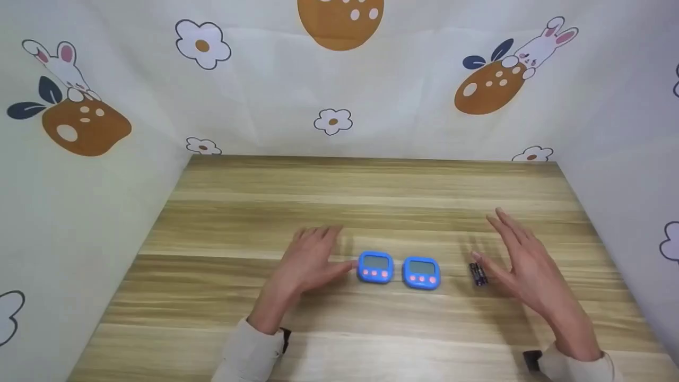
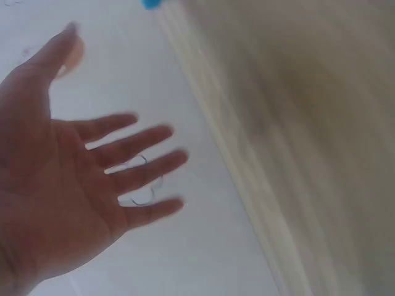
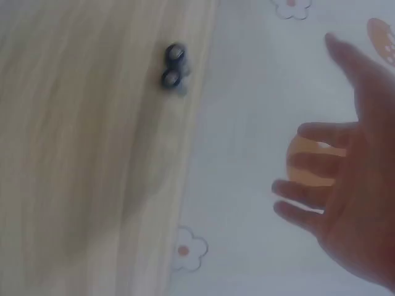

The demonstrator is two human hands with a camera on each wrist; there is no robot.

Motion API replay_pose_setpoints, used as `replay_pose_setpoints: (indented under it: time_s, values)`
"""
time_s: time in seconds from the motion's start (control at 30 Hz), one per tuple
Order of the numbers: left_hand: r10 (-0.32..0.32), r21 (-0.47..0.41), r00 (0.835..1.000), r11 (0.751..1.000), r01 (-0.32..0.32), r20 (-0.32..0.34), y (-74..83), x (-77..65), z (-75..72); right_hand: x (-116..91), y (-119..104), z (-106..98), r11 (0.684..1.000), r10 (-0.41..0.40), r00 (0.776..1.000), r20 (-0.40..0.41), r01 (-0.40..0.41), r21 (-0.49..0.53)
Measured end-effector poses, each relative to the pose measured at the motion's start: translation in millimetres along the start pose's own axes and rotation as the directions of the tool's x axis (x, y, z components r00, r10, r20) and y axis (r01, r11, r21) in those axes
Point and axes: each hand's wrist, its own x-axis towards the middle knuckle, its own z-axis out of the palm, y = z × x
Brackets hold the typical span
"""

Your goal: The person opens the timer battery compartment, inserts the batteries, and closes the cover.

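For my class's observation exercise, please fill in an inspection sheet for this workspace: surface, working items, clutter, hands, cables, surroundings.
Surface: wood-grain table, streaked light and dark.
Working items: left blue device and right blue device, side by side with a gap, each with a grey screen and three pink buttons; two batteries lying together to their right.
Clutter: nothing seen.
Left hand: fingers extended, thumb at the left device; contact unclear.
Right hand: fingers extended, thumb near the batteries, holding nothing.
Cables: nothing seen.
Surroundings: pale backdrop printed with flowers, rabbits and orange-brown fruit shapes.
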Motion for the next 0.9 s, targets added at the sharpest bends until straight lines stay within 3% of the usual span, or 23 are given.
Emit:
replay_pose_setpoints:
  time_s: [0.13,0.23,0.4,0.53,0.63,0.73,0.9]
  values:
    - [0.101,-0.017,0.990,0.995,-0.100,0.097,27.2,13.8,4.9,6.6,-17.3,-0.1,0.997,-0.021,0.996,-0.083,0.028,0.077]
    - [0.161,0.008,0.978,0.986,-0.164,0.128,41.1,22.9,13.9,10.6,-27.9,4.0,0.992,-0.047,0.994,-0.100,0.058,0.108]
    - [0.223,0.073,0.964,0.969,-0.235,0.147,53.9,32.9,29.5,15.5,-39.8,17.4,0.985,-0.074,0.995,-0.069,0.084,0.150]
    - [0.232,0.108,0.959,0.962,-0.251,0.162,58.9,35.7,37.6,18.1,-48.2,31.9,0.975,-0.078,0.997,-0.002,0.076,0.208]
    - [0.220,0.067,0.968,0.971,-0.229,0.124,60.9,36.6,39.7,21.3,-53.5,42.8,0.957,-0.073,0.996,0.048,0.057,0.286]
    - [0.197,-0.057,0.980,0.979,-0.194,0.043,63.4,35.8,37.7,24.9,-58.4,51.7,0.916,-0.039,0.993,0.113,-0.009,0.402]
    - [0.182,-0.232,0.979,0.952,-0.199,-0.094,69.9,34.1,30.7,28.7,-65.2,61.4,0.834,0.043,0.968,0.246,-0.170,0.525]
